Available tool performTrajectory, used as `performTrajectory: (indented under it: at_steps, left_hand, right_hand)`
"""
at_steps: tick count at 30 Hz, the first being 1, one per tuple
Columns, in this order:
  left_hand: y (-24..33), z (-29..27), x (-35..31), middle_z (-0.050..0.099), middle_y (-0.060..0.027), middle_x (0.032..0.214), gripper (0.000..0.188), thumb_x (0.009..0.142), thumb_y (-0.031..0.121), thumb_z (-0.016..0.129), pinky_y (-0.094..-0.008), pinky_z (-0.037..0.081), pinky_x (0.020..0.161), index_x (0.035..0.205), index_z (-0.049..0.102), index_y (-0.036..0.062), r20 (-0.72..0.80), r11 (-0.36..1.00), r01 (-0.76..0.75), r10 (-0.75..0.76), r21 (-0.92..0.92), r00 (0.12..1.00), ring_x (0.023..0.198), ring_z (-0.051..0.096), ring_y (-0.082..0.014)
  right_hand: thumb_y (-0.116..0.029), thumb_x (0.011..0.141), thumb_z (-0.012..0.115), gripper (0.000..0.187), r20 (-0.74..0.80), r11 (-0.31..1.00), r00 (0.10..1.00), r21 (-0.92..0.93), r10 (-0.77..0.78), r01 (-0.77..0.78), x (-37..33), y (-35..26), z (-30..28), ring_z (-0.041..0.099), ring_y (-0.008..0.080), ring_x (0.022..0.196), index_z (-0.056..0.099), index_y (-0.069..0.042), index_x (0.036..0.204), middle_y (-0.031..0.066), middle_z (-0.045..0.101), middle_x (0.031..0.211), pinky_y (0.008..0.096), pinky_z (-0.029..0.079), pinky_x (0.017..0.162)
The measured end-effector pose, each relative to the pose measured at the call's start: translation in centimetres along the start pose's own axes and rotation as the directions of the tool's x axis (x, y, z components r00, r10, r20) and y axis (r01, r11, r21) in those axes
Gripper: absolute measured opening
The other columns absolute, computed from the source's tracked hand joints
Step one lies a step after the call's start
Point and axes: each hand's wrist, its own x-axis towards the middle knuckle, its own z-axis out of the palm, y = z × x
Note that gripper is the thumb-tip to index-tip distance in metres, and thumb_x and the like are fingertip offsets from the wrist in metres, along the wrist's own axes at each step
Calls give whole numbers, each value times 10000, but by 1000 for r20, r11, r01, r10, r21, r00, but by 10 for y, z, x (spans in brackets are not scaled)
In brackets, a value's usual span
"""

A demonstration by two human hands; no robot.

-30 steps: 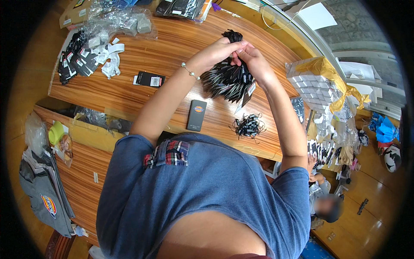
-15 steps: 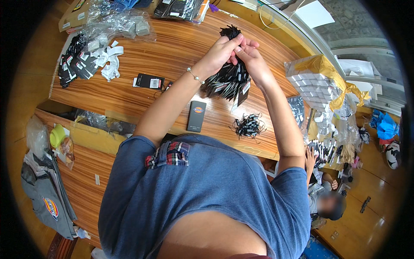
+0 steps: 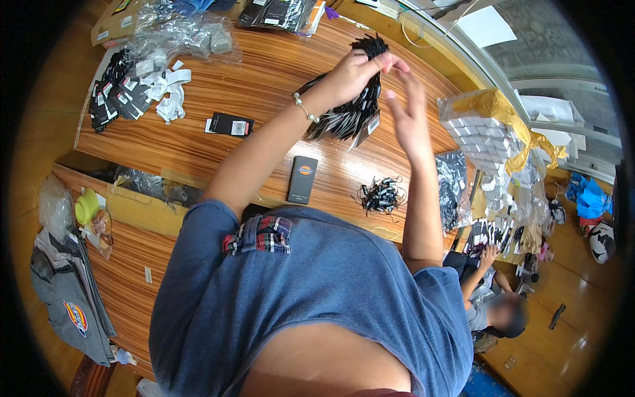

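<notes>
My left hand (image 3: pixel 350 73) is raised above the wooden table (image 3: pixel 251 86) and grips the top of a thick bunch of black hang tags (image 3: pixel 354 112) on strings, which hangs down below it. A bead bracelet sits on that wrist. My right hand (image 3: pixel 407 112) is just to the right of the bunch, fingers spread and pointing up, holding nothing. On the table below lie a small pile of black string loops (image 3: pixel 380 196) and a single black tag card (image 3: pixel 303 179).
Another black tag (image 3: pixel 230 124) lies left of my arm. Black and white tags (image 3: pixel 132 89) and clear plastic bags (image 3: pixel 178 33) fill the far left. Silver and gold wrapped packets (image 3: pixel 489 132) sit at right. A person (image 3: pixel 493 298) sits on the floor at lower right. Grey garments (image 3: pixel 66 298) lie lower left.
Both hands held the bunch together a second ago. My right hand has now let go and moved off to the right, opening. My left hand has lifted the bunch slightly higher.
</notes>
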Motion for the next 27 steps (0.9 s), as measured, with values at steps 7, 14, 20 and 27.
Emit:
performTrajectory:
  at_steps: [7,14,20,27]
  left_hand:
    - [-13,-21,11,466,8,572,355,914,349,373,-258,426,653,688,468,93,42,956,258,-254,-143,966,488,448,-94]
    - [-29,-5,12,354,34,560,284,928,257,360,-189,310,473,704,415,92,59,838,172,-165,-518,984,489,321,-59]
    - [-61,-17,7,328,40,555,276,927,301,358,-217,327,555,725,389,116,-14,520,65,-146,-852,989,505,309,-75]
    - [-72,-2,-7,357,46,555,259,920,301,384,-251,356,637,731,421,128,-75,395,-12,-143,-918,987,535,351,-82]
  right_hand:
    - [-118,811,545,279,89,928,996,370,3,-36,14,-61,-35,494,195,999,534,-29,1076,86,544,1037,307,368,864]
    - [-167,767,567,228,726,924,614,77,-309,374,50,-143,86,581,302,870,606,-34,947,164,607,900,377,467,704]
    - [-107,762,531,238,979,725,202,-161,31,670,66,-137,242,591,268,927,628,-83,979,117,607,1013,400,486,697]
    - [-115,740,551,246,939,683,243,-345,245,644,45,-96,276,593,265,923,634,-92,970,86,615,1008,395,485,706]
